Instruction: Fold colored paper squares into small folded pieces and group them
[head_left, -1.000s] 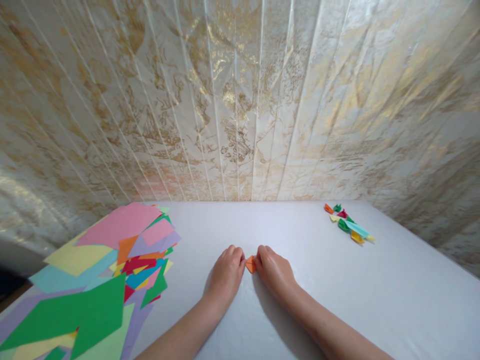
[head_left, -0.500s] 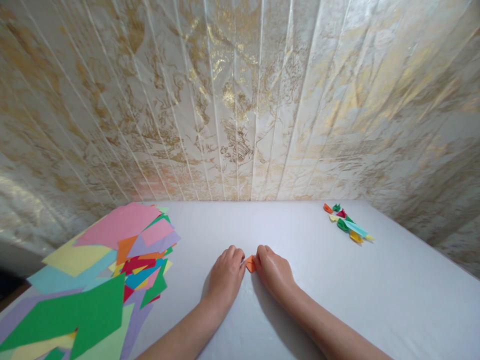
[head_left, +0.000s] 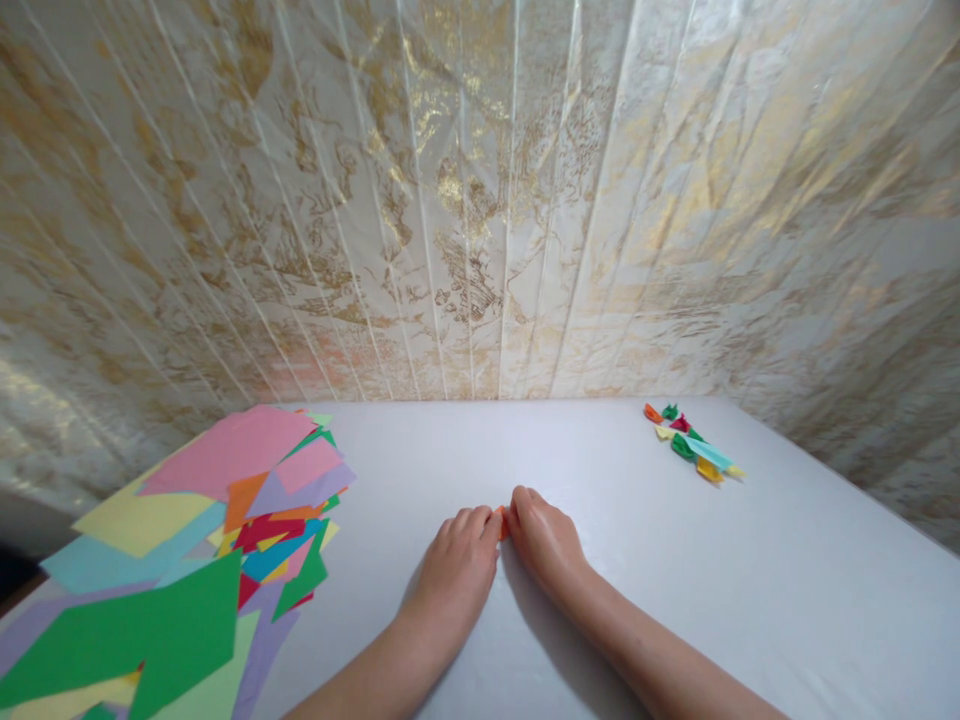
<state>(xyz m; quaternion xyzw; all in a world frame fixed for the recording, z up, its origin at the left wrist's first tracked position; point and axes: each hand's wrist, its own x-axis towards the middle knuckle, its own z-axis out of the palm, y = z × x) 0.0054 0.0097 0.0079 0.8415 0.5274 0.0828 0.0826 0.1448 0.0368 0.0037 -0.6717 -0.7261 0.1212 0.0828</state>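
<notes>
A small folded piece of orange paper [head_left: 502, 524] lies between my two hands, low over the middle of the white table. My left hand [head_left: 463, 555] is closed, its fingertips pinching the paper's left side. From the other side my right hand [head_left: 546, 535] grips it with curled fingers. Only a narrow orange strip shows between the fingertips; the rest of the paper is hidden by them.
Coloured paper sheets and scraps [head_left: 180, 620] are heaped along the left of the white table [head_left: 420, 450]. At the back right lies a group of small folded paper pieces [head_left: 697, 450]. A gold-patterned curtain [head_left: 480, 220] hangs behind the table.
My left hand has moved right, closer to my right hand, and now covers more of the orange paper. The right hand has hardly moved. The view has shifted slightly.
</notes>
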